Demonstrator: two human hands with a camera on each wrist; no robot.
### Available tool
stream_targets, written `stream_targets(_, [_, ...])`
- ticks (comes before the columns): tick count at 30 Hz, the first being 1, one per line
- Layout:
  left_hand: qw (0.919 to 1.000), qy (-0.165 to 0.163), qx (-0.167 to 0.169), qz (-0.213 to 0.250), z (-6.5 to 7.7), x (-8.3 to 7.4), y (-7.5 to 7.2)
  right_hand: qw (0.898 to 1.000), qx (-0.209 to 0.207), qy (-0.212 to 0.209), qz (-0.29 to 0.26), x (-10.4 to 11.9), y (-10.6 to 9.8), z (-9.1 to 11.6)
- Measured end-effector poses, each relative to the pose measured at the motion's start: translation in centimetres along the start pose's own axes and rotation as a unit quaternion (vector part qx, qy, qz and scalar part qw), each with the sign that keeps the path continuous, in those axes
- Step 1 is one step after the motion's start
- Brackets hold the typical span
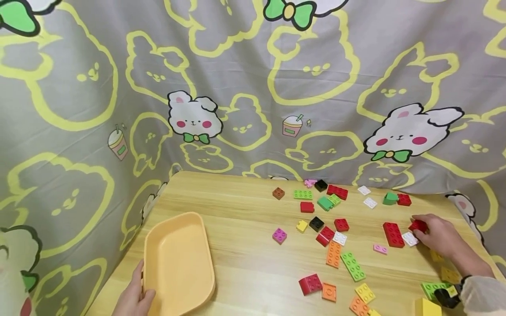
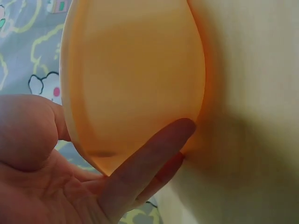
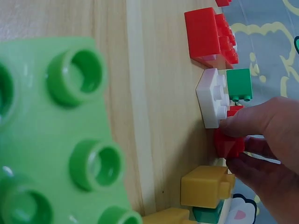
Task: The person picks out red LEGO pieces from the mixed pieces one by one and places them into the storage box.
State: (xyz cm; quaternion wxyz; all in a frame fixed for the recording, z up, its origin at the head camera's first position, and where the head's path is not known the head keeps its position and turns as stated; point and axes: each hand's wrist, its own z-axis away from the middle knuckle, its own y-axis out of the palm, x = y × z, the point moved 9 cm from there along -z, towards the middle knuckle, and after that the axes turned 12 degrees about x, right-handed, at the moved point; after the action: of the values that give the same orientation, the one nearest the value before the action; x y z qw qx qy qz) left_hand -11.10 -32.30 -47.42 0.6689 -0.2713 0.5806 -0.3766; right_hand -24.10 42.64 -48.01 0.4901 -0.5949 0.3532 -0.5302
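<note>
Remotely, I watched the left hand [image 1: 133, 297] grip the orange tray [image 1: 179, 259], seemingly to steady it, while the right hand [image 1: 439, 237] pinched a red brick [image 1: 418, 225] well to the tray's right.

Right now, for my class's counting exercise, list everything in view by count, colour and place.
Table: one, wood-toned, across the foreground
Cloth: one or more, grey patterned, behind and beside
Tray: one, light orange, left
Bricks: eight, red, right half
Bricks: at least six, green, right half
Bricks: at least six, yellow, right half
Bricks: at least four, white, right half
Bricks: three, orange, right half, near
Bricks: three, pink shades, right half
Bricks: two, black, right half
Brick: one, brown, far centre
Sleeve: one, pale, right edge
Left hand: one, bare, holding the tray
Right hand: one, bare, gripping a red brick
</note>
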Motion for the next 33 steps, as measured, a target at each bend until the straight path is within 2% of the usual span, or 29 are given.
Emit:
stream_targets(3, [0.9996,-0.005,0.026,0.007,-1.2,-0.7,-0.3,1.000,0.004,0.009,-0.003,-0.3,-0.1,0.2])
stream_targets(11, [0.9993,0.031,0.019,0.012,-4.6,-2.4,-1.3,1.000,-0.015,0.003,0.006,0.7,-1.6,0.1])
stream_targets(17, [0.9974,0.057,0.026,0.036,-7.9,-3.3,-1.5,0.999,-0.044,-0.014,0.010,3.4,-3.8,0.1])
stream_targets(23, [0.9960,0.060,0.035,0.056,-10.3,-4.0,-1.5,0.996,-0.081,-0.043,0.017,7.0,-5.6,0.1])
stream_targets(29, [0.9942,0.069,0.036,0.074,-12.5,-5.3,-0.9,0.998,-0.052,-0.020,0.007,8.7,-5.9,0.0])
stream_targets(33, [0.9935,0.073,0.038,0.079,-13.6,-6.2,-0.4,0.998,-0.048,-0.030,0.012,10.0,-6.0,-0.2])
